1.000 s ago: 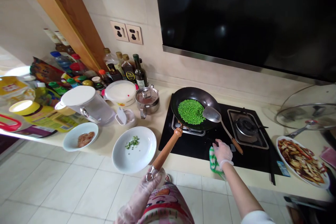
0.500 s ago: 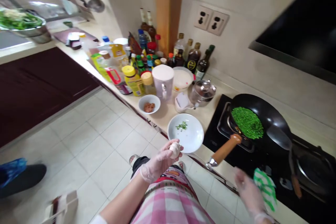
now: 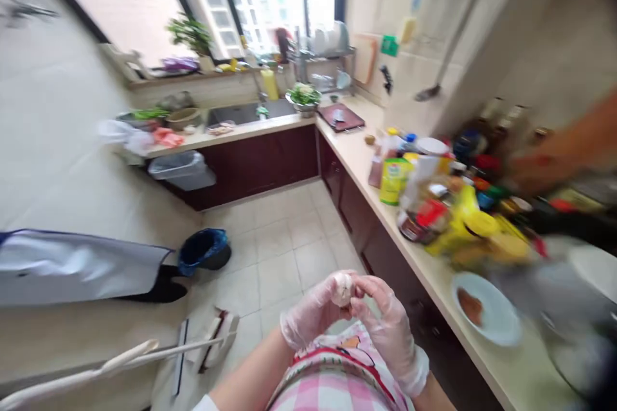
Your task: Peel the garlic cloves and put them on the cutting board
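Observation:
A whitish garlic bulb (image 3: 342, 290) is held in front of my apron, over the floor. My left hand (image 3: 312, 313), in a clear plastic glove, is closed around it from the left. My right hand (image 3: 389, 329), gloved the same way, has its bent fingers and thumb against the bulb's right side. Both hands meet at the garlic, and the fingertips partly cover it. Right of them, on the counter, a white bowl (image 3: 501, 318) contains some brownish food.
Bottles and a yellow-green pouch (image 3: 394, 181) crowd the right counter (image 3: 354, 151). Ahead are a cutting board (image 3: 340, 117), a bowl of greens (image 3: 304, 97) and a sink (image 3: 236, 114). A blue-lined bin (image 3: 205, 250) and a broom handle (image 3: 120, 363) occupy the left side.
The view has swung left from the stove toward the sink and window. My right hand has come from beside the stove to the garlic bulb, which my left hand still holds.

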`<state>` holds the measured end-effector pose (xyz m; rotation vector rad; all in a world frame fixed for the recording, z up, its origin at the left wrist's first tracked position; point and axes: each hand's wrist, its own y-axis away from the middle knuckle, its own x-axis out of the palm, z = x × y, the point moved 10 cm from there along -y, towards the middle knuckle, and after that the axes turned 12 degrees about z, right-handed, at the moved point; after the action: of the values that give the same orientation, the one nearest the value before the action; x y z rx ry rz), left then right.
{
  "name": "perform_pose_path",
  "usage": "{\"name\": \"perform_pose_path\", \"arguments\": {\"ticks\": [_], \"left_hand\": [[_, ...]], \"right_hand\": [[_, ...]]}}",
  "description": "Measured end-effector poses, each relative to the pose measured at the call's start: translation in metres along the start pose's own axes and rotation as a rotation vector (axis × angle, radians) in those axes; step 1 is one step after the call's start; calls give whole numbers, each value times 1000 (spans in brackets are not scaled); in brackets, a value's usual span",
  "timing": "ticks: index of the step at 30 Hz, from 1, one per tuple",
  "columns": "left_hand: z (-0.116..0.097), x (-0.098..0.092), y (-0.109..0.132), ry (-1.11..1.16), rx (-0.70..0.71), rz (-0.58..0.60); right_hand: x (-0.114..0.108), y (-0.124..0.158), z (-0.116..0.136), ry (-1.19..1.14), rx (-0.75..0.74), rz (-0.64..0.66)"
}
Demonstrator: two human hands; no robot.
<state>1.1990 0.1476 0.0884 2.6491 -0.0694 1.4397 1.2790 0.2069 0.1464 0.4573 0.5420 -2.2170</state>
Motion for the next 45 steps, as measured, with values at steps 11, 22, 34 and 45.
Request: {"name": "perform_pose_path", "arguments": {"ticks": [11, 22, 34, 45], "left_hand": [[-310, -215, 60, -283, 686, -509], [-614, -360, 130, -675, 829, -1020], [-841, -594, 251, -648, 820, -1104], [-959, -740, 301, -282, 805, -1098]], "right_hand": [[286, -316, -3, -329, 48, 448], [524, -599, 94, -594, 207, 1016], [817, -787, 135, -261, 105, 1018], [955, -901, 156, -61, 132, 850]]}}
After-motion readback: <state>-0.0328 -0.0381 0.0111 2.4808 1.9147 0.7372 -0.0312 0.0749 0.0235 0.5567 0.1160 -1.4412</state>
